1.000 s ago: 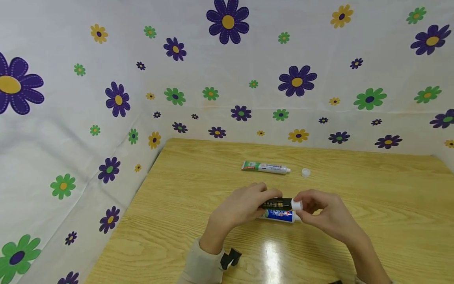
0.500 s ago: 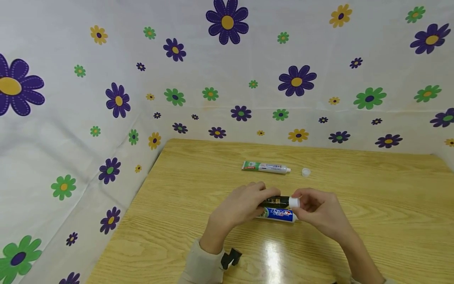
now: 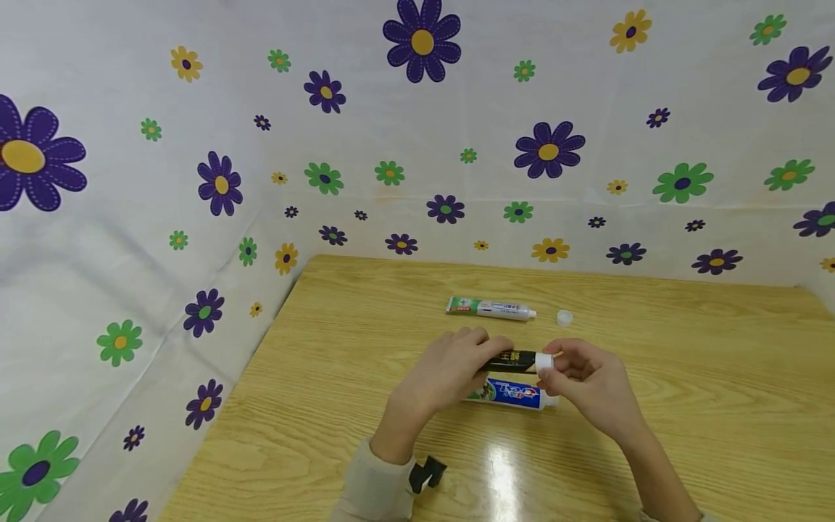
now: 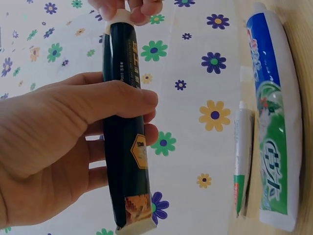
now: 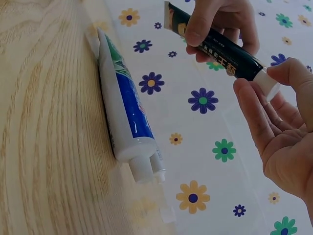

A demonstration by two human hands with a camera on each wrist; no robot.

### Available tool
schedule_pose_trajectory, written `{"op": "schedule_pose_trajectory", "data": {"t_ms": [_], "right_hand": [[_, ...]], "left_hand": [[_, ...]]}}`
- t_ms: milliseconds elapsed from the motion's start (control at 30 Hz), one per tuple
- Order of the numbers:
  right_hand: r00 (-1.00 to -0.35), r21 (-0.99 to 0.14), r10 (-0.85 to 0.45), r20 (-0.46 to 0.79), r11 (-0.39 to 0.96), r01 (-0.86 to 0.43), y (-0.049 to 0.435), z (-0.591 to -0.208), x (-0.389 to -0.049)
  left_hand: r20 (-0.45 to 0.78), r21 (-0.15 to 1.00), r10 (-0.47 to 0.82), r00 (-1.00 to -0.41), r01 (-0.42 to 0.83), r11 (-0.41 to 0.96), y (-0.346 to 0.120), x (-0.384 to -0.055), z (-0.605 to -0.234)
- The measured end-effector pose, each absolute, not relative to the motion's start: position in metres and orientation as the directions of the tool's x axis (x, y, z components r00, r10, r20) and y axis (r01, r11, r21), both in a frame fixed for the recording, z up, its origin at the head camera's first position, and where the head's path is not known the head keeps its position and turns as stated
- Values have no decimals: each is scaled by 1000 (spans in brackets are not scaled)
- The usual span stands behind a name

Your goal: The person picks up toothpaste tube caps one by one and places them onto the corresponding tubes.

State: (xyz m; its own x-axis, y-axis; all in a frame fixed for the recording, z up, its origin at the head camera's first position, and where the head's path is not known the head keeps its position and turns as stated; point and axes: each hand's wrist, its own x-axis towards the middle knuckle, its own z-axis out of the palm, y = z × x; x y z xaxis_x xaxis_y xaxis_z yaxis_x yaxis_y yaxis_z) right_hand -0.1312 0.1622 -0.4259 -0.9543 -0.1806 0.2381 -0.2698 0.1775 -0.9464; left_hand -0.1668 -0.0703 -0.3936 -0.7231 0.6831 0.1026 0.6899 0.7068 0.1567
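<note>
Black tube is held up off the tabletop: at left, my left hand grips its body, likely so it can't twist; at right, my right hand pinches the white cap, presumably for firm purchase.

Dk tube is gripped by L hand; its wht cap is pinched by R hand. Blue/grn/wht tube is seen lying on tabletop, w/ flower-print backdrop behind.

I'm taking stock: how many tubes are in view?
3: the black tube in the left hand, the blue tube on the table, and the green-and-white tube farther back on it.
</note>
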Motion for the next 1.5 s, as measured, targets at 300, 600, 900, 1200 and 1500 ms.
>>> {"op": "schedule_pose_trajectory", "data": {"t_ms": [300, 600, 900, 1200, 1500], "right_hand": [[-954, -952, -136, 267, 116, -283, 163, -431, -134], [-946, -948, -102, 307, 53, -314, 175, -434, -136], [-963, -964, -98, 252, 66, -259, 185, -440, -141], [-987, -985, -148, 67, 151, -89, 190, -447, -150], [-967, -982, -208, -150, 148, 120, 193, -454, -165]], "left_hand": [[57, 195, 662, -747, 659, 727, -77, -178, -399], [-5, 284, 616, -787, 590, 756, -95, -189, -410], [-21, 383, 586, -810, 535, 753, -101, -197, -417], [-12, 378, 573, -819, 527, 761, -102, -216, -425], [-6, 324, 521, -854, 491, 809, -103, -229, -440]]}}
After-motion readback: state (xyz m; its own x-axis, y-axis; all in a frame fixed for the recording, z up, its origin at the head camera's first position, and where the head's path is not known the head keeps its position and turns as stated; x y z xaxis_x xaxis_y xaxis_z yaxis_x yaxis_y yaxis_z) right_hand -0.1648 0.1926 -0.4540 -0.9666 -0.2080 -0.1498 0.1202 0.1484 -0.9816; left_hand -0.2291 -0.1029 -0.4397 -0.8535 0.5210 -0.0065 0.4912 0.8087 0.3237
